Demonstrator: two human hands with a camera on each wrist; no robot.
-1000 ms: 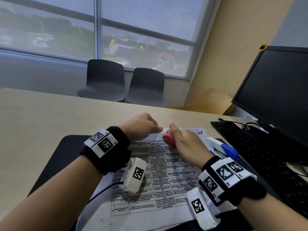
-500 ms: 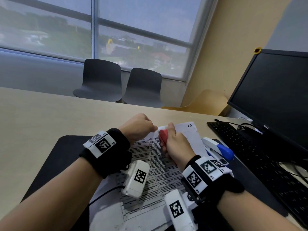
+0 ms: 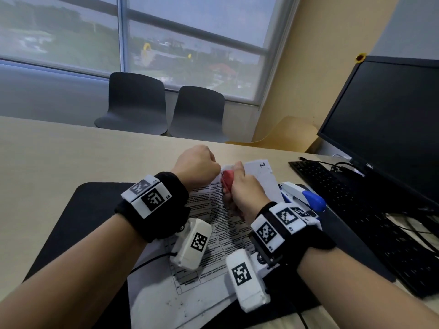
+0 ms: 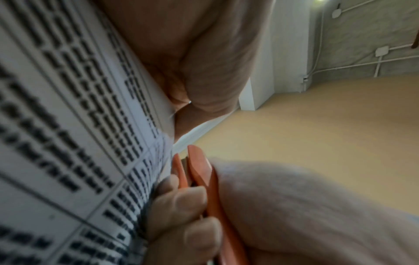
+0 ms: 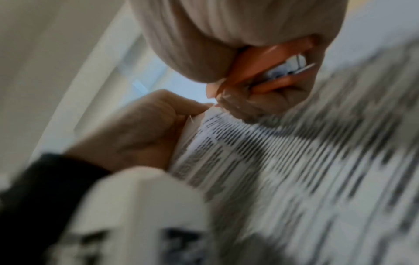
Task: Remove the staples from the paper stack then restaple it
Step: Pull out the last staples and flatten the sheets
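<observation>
A printed paper stack (image 3: 221,224) lies on a black mat (image 3: 78,222). My left hand (image 3: 199,166) is curled and pinches the stack's top-left corner (image 5: 192,129), lifting it slightly. My right hand (image 3: 244,191) grips a red staple remover (image 3: 227,181), whose tip sits right beside the left fingertips at that corner. In the left wrist view the staple remover (image 4: 199,172) has its two red handles squeezed close together beside the paper (image 4: 68,125). A small metal glint (image 4: 190,102) shows between the left fingers. The right wrist view is blurred.
A white and blue stapler (image 3: 304,198) lies on the mat just right of the paper. A black keyboard (image 3: 356,210) and monitor (image 3: 392,115) fill the right side. Beige tabletop (image 3: 71,150) extends to the left and behind. Two dark chairs (image 3: 135,103) stand beyond the table.
My right hand with the staple remover has shifted left, closer to the left hand at the corner. The paper's top edge has lifted. The left hand keeps its pinch.
</observation>
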